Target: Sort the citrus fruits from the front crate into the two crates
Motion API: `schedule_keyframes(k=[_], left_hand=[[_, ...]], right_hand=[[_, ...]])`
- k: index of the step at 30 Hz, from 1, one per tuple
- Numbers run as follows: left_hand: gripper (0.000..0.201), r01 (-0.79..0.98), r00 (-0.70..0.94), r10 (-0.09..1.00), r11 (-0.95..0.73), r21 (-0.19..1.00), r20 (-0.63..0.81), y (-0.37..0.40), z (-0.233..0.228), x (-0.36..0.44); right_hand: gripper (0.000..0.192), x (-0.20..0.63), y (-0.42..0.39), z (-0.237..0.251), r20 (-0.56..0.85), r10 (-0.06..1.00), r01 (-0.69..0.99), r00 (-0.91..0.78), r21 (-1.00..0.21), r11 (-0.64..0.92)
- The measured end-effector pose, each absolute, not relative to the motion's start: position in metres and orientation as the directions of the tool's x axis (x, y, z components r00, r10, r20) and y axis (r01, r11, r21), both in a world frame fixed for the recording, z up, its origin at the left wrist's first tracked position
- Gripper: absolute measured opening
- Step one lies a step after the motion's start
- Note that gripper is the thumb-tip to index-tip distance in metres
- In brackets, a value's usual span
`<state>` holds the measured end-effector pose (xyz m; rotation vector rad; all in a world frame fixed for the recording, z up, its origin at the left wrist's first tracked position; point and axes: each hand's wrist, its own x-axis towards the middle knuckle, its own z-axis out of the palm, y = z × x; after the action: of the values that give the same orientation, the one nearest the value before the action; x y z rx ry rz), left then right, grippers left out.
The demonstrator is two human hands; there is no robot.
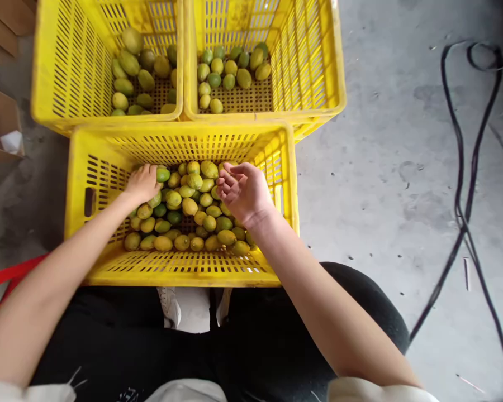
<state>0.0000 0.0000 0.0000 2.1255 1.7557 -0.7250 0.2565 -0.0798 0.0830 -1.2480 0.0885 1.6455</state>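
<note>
A yellow plastic crate (pixel 184 277) in front of me holds many green and yellow lemons (pixel 189 206), loosely spread over its slotted bottom. At the left side of the pile, my left hand (pixel 142 183) has its back turned up and its fingers curled down round a lemon, mostly hidden under them. A greener lemon (pixel 162 174) lies against the fingertips. Over the right side of the pile is my right hand (pixel 245 192), palm turned up, fingers loosely bent and apart. Nothing lies in its palm.
Two more yellow crates, a left one (pixel 46 72) and a right one (pixel 335 67), stand beyond, each with lemons inside. A cardboard box (pixel 0 120) is at far left, a red plastic edge (pixel 14 276) lower left. A black cable (pixel 461 167) lies on the concrete floor.
</note>
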Motion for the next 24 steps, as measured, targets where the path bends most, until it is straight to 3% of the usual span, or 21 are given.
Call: schedule_keyframes(k=[4,8,18,22,24], left_hand=[[0.072,0.984,0.096,0.852,-0.159,-0.079,-0.515,0.001,-0.034,0.014],[0.059,0.972,0.097,0.869,-0.188,-0.143,-0.485,0.007,-0.046,0.021],[0.065,0.955,0.159,0.764,-0.281,-0.100,-0.625,0.010,0.021,-0.046],[0.048,0.949,0.247,0.768,-0.315,-0.013,-0.591,-0.003,0.030,-0.074],[0.039,0.948,0.241,0.774,-0.316,-0.028,-0.585,-0.009,0.030,-0.076]], right_hand=[[0.027,0.258,-0.077,0.094,-0.799,0.598,-0.768,0.057,-0.418,-0.485],[0.022,0.259,-0.076,0.104,-0.842,0.536,-0.796,0.064,-0.367,-0.482],[0.026,0.256,-0.077,0.112,-0.869,0.493,-0.779,0.038,-0.335,-0.531],[0.027,0.255,-0.083,0.112,-0.872,0.487,-0.741,0.047,-0.357,-0.569],[0.027,0.254,-0.086,0.110,-0.873,0.485,-0.727,0.051,-0.365,-0.581]])
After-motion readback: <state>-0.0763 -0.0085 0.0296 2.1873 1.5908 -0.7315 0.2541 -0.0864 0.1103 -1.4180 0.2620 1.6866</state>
